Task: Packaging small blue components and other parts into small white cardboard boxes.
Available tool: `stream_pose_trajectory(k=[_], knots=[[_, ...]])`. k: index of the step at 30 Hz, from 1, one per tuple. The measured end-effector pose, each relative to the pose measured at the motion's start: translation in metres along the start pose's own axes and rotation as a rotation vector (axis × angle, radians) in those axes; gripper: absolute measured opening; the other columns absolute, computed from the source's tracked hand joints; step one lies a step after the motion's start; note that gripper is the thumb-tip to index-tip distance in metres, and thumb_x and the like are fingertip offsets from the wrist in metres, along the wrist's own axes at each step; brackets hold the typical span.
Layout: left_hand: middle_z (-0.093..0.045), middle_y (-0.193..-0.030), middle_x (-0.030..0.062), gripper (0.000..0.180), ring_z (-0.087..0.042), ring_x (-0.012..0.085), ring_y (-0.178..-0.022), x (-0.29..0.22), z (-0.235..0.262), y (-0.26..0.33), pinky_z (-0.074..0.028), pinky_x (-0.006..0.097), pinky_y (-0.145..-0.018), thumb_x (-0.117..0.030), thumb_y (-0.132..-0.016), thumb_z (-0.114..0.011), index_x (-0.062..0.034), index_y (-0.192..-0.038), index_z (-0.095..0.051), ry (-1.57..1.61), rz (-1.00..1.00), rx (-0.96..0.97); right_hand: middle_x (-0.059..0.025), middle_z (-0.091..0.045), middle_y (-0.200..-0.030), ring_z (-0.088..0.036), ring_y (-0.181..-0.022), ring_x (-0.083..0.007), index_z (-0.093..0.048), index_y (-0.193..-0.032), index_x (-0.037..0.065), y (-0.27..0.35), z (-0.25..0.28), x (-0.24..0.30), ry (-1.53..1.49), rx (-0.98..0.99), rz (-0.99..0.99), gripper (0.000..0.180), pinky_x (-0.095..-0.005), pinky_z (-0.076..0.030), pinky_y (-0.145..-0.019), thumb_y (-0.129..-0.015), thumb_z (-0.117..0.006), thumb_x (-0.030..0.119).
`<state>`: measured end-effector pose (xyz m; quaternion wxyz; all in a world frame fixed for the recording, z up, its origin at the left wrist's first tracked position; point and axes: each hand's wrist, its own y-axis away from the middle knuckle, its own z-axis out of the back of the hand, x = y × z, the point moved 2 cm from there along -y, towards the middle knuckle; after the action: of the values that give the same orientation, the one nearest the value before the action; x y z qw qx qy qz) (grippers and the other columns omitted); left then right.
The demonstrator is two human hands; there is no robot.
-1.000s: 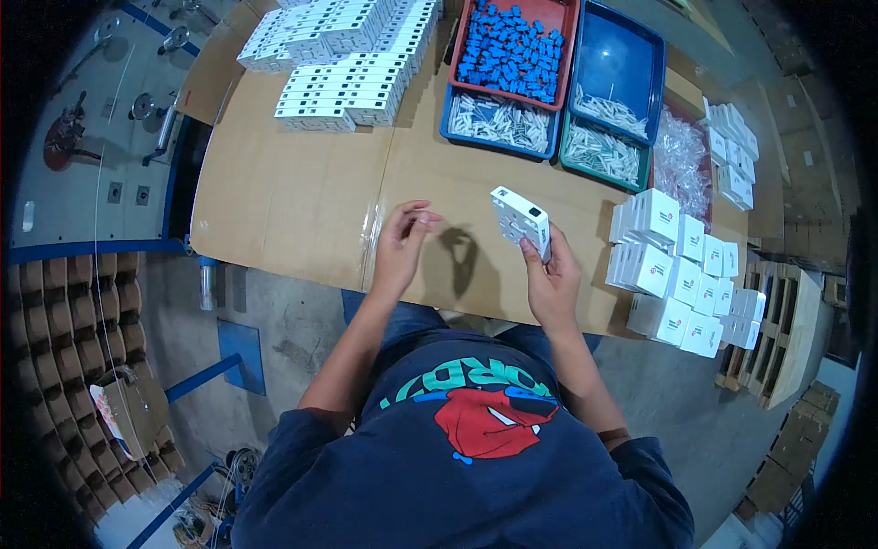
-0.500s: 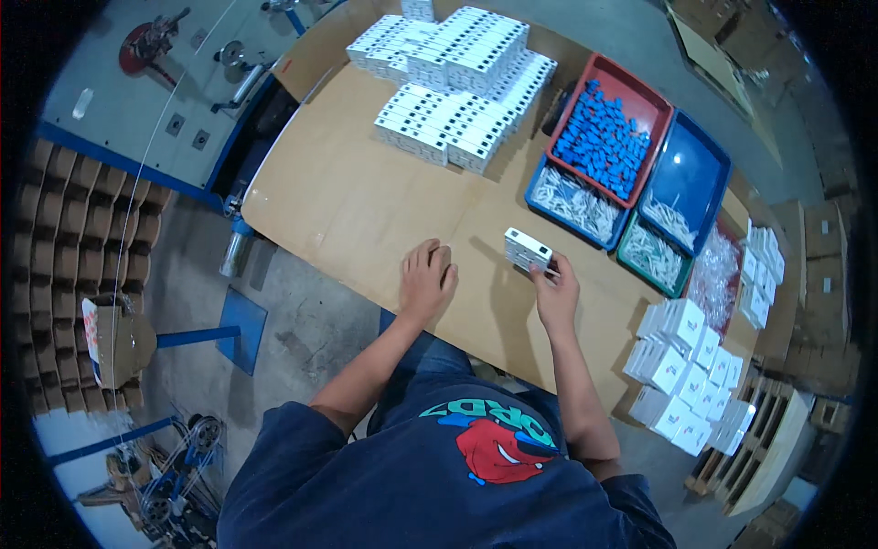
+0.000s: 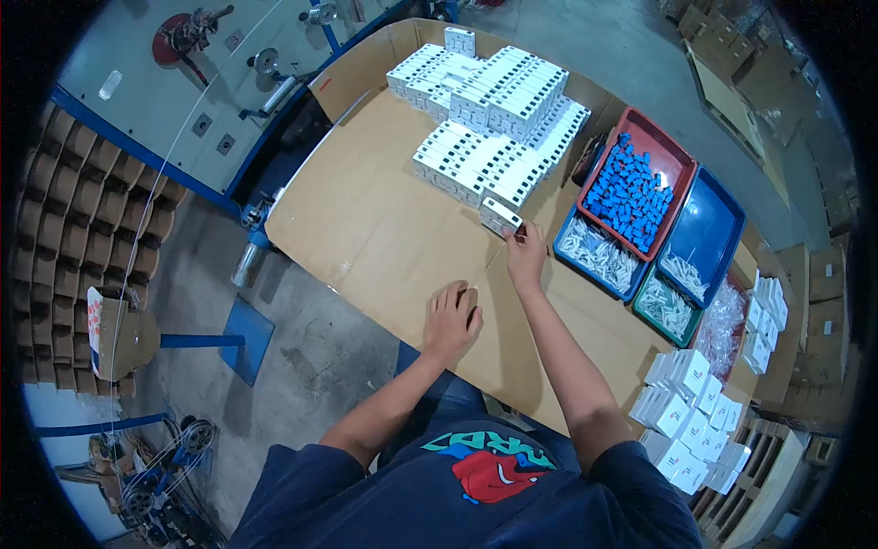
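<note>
Between the fingers of my right hand (image 3: 527, 262) is a small white box (image 3: 499, 218) with dark marks along its top edge. It stands upright close against the near corner of a stepped stack of similar white boxes (image 3: 462, 163); whether it touches the stack I cannot tell. My left hand (image 3: 452, 320) rests on the cardboard tabletop near its front edge, fingers spread a little and bent, with nothing visible in them.
Right of my right hand, a red tray (image 3: 679, 163) of blue pieces overlaps a blue tray (image 3: 560, 247) of white sticks. Another blue tray (image 3: 709, 206) and a green tray (image 3: 681, 337) hold more sticks. White cartons (image 3: 688, 407) are piled at the near right; machinery (image 3: 192, 41) stands far left.
My right hand has carried the white box away from me, up to the near corner of the stack. The left hand stays on the tabletop. The whole view has shifted.
</note>
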<state>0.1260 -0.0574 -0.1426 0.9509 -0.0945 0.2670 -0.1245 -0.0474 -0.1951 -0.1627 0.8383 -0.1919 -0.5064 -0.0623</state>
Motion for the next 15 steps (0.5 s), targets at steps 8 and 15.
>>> stream_pose_trajectory(k=[8, 15], knots=[[-0.054, -0.135, 0.0150, 0.040, -0.049, 0.0348, -0.129, 0.004, -0.002, 0.001, -0.037, 0.050, -0.109, -0.025, -0.090, -0.067, -0.0058, -0.125, -0.061, 0.062, 0.025, 0.000, -0.0133, -0.066, -0.100, -0.068, -0.088, -0.0210, -0.058, -0.111, -0.001, -0.004, -0.016, -0.007, 0.024, -0.085, -0.110, 0.036, -0.0323, -0.058, -0.078, -0.087, -0.082, 0.013], [-0.054, -0.135, 0.0144, 0.042, -0.049, 0.0349, -0.128, 0.005, -0.005, -0.001, -0.038, 0.050, -0.108, -0.026, -0.089, -0.068, -0.0060, -0.125, -0.060, 0.039, 0.027, 0.001, -0.0149, -0.066, -0.101, -0.067, -0.090, -0.0275, -0.060, -0.109, 0.001, -0.011, -0.022, -0.009, -0.113, -0.128, -0.164, 0.037, -0.0383, -0.055, -0.080, -0.086, -0.083, 0.017]])
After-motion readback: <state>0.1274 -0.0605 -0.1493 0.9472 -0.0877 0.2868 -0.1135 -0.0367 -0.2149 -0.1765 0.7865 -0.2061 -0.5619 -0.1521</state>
